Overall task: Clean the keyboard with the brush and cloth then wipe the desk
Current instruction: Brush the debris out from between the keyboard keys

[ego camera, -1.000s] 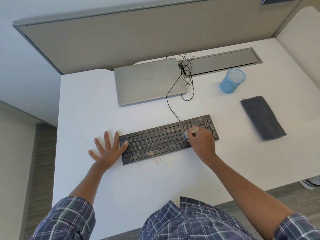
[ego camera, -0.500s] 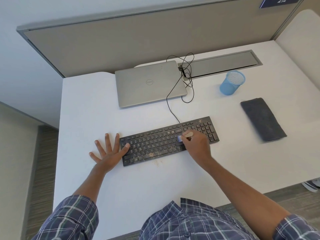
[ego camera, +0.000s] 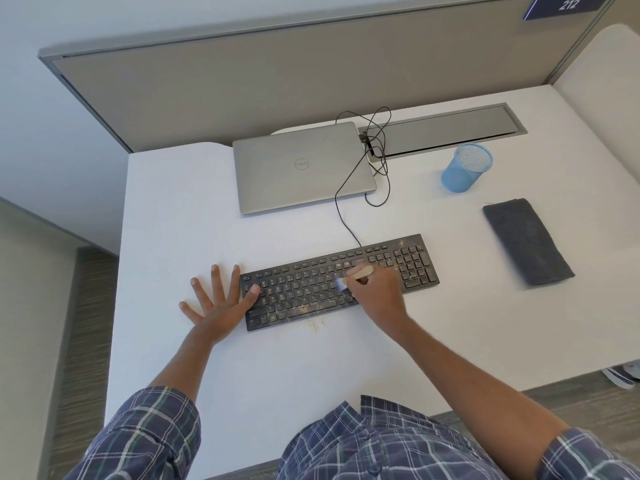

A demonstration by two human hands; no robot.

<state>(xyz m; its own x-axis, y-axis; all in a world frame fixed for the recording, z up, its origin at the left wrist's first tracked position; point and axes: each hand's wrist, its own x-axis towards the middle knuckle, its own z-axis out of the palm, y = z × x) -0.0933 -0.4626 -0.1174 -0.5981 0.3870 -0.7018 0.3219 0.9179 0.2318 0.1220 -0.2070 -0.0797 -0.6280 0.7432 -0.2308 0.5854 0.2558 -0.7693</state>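
At the left centre of the frame, the left hand (ego camera: 218, 306) lies flat on the white table (ego camera: 173, 220), fingers spread, its thumb touching the left end of the keyboard (ego camera: 311, 292). The keyboard is black and flat, with tan crumbs on its lower key rows and near its upper right corner. Its long axis runs left to right, the right end tilted slightly up the frame. A few crumbs (ego camera: 313, 325) lie on the table just below it. Above it is a closed silver laptop (ego camera: 303, 166) with a Dell logo. The right hand (ego camera: 377, 294) grips a small brush (ego camera: 360, 272), its pale wooden handle pointing up and right and its light bristles down on the middle keys. Right of the keyboard lies a folded dark grey cloth (ego camera: 528, 242), long axis running from upper left to lower right. A blue sign (ego camera: 568, 4) at upper right reads 212.
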